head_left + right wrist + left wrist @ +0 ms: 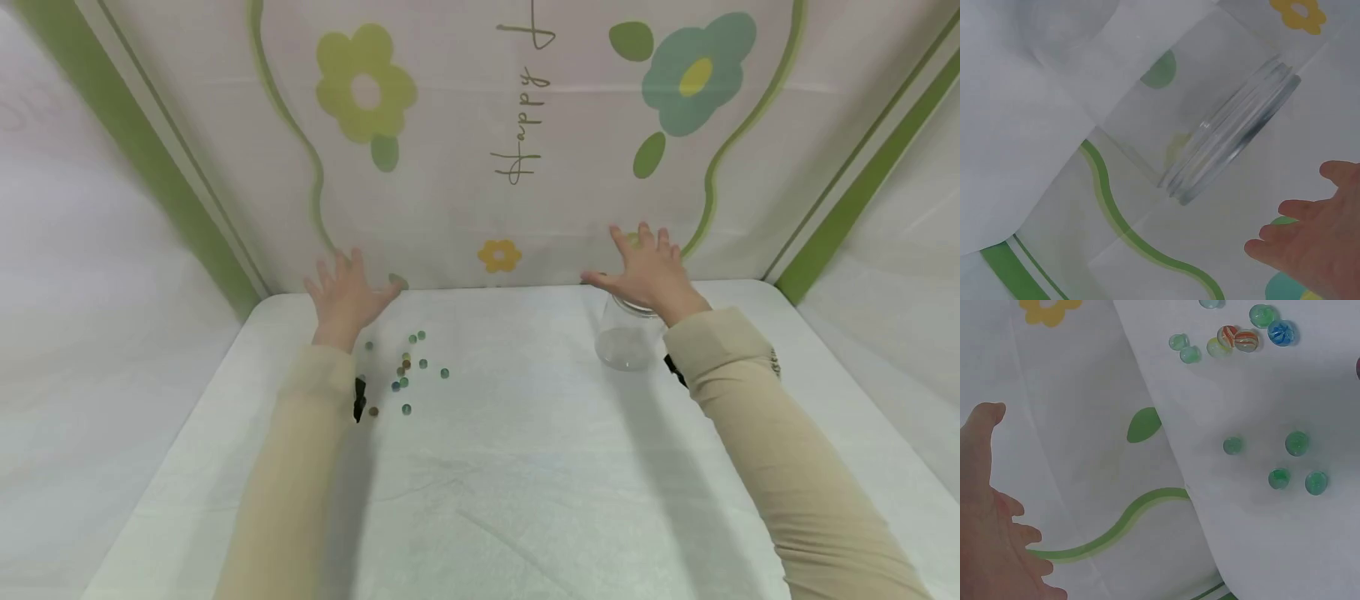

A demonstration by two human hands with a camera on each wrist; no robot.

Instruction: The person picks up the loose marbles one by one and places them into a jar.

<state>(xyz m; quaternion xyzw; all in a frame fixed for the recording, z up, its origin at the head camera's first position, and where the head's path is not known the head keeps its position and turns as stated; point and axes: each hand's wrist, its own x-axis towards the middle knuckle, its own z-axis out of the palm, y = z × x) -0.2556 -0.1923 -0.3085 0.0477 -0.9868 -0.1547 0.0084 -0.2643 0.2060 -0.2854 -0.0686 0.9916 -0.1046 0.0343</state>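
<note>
Fingers spread, my left hand (pixel 343 302) is held over the far left of the table and grips nothing. Several glass marbles (pixel 407 364) lie scattered on the white cloth beside and below that wrist; in the left wrist view they are mostly green, with a blue marble (pixel 1282 333) and orange-striped marbles (pixel 1246 340) among them. My right hand (pixel 648 271), also spread and holding nothing, is raised over a clear glass jar (pixel 627 346). The jar stands upright on the far right of the table, its threaded rim (pixel 1235 131) uncovered. In the head view the hand overlaps part of that rim.
A white cloth covers the table (pixel 495 483). Behind its far edge hangs a pale curtain (pixel 450 192) printed with flowers and lettering. White side panels with green bands (pixel 862 200) flank the table on both sides.
</note>
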